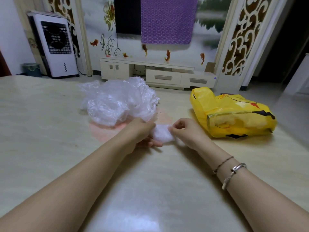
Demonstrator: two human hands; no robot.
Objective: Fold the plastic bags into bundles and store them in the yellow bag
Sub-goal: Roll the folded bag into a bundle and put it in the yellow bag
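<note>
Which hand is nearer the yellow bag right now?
Right. The right hand pinches the small white bundle just left of the yellow bag; the left hand holds the bundle's far side, farther away.

Both hands [160, 133] pinch a small bundle [161, 133] beside yellow bag [234, 114].

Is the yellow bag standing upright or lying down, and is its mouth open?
Lying on its side on the table. The yellow bag slumps flat, its mouth gaping toward the camera, with pale contents visible inside.
</note>
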